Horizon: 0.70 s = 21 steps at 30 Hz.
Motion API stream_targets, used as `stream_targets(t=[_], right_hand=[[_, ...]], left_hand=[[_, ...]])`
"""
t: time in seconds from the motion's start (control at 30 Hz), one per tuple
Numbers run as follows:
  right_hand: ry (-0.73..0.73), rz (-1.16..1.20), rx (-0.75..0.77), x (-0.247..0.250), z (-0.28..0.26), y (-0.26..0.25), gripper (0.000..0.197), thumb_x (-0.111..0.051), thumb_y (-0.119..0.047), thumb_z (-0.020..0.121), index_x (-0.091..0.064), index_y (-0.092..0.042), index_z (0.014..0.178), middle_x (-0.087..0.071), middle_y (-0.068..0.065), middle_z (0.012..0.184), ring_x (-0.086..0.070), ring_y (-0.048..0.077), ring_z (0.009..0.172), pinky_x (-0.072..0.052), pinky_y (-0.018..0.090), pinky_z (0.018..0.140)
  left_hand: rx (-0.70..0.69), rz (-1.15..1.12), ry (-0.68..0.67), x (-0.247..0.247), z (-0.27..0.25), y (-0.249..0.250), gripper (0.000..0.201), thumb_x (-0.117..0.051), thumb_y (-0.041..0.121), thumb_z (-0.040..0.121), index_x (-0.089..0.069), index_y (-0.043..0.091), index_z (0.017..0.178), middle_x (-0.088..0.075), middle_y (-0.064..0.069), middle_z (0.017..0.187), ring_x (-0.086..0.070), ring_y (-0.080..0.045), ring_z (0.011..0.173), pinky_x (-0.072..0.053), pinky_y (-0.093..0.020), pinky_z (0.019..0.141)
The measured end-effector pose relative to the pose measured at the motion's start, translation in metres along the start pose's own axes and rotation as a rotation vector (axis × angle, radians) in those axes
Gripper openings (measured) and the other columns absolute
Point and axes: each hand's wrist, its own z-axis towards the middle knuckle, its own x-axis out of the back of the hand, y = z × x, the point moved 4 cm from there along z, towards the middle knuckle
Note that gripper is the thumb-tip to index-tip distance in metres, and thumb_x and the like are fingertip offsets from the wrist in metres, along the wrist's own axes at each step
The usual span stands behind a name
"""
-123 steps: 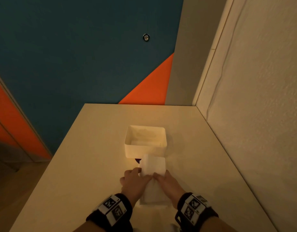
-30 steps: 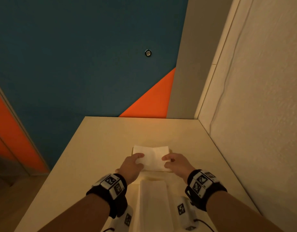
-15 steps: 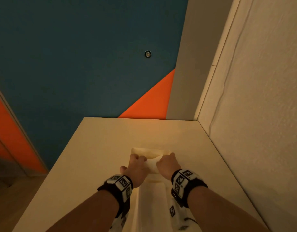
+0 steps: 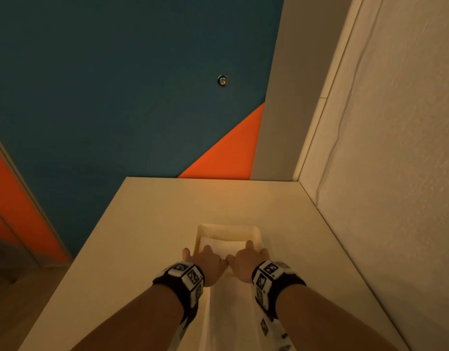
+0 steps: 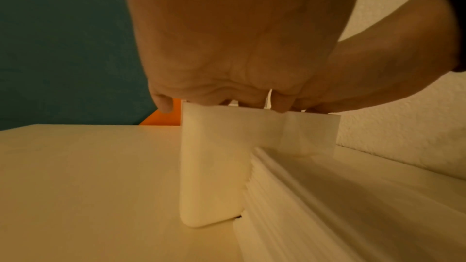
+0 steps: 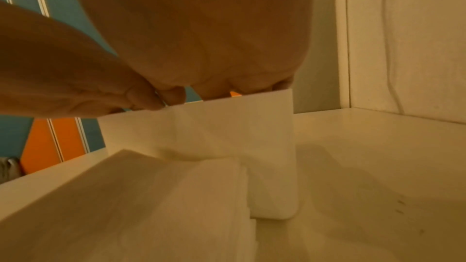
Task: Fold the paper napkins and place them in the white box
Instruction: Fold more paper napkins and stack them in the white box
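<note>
While both hands reach over the near rim of the white box (image 4: pixel 228 228), left hand (image 4: pixel 208 264) and right hand (image 4: pixel 246 262) have fingers dipped inside; whether they pinch the folded napkin (image 4: pixel 223 245) lying within is hidden. A napkin stack (image 4: pixel 228 312) touches the box; the table (image 4: pixel 147 224) lies bare toward the wall (image 4: pixel 395 173).

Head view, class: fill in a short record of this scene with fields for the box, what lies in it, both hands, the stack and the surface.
box: white box on the table, near the wall
contents: a folded napkin inside
left hand: fingers reach over the box's near rim
right hand: likewise; grip hidden
stack: paper napkins just before the box
</note>
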Motion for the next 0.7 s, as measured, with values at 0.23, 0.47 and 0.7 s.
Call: stream_targets(t=[0.23, 0.47, 0.7], right_hand=[[0.071, 0.096, 0.031, -0.007, 0.011, 0.002, 0.052, -0.012, -0.043, 0.099, -0.048, -0.028, 0.133, -0.057, 0.006, 0.12, -0.046, 0.029, 0.118, -0.018, 0.052, 0.105], [0.042, 0.091, 0.06, -0.009, 0.01, 0.001, 0.056, -0.009, -0.047, 0.098, -0.052, -0.026, 0.127, -0.056, 0.004, 0.1, -0.052, 0.029, 0.11, -0.016, 0.055, 0.106], [0.572, 0.605, 0.064, 0.014, -0.015, 0.017, 0.03, -0.045, -0.04, 0.095, -0.056, -0.022, 0.117, -0.055, -0.001, 0.119, -0.054, 0.022, 0.109, -0.039, 0.036, 0.093]], left_hand=[[0.115, -0.148, 0.09, -0.003, -0.005, -0.001, 0.045, -0.013, 0.039, 0.098, -0.05, 0.029, 0.121, -0.059, -0.004, 0.115, -0.046, -0.028, 0.116, -0.023, -0.051, 0.096], [0.064, -0.107, 0.133, -0.007, -0.006, -0.005, 0.041, -0.016, 0.037, 0.099, -0.049, 0.028, 0.122, -0.061, 0.0, 0.112, -0.047, -0.025, 0.114, -0.019, -0.052, 0.098], [0.036, -0.187, 0.218, 0.0, -0.012, -0.009, 0.04, -0.031, 0.041, 0.097, -0.04, 0.024, 0.132, -0.047, 0.002, 0.133, -0.041, -0.02, 0.126, -0.015, -0.051, 0.106]])
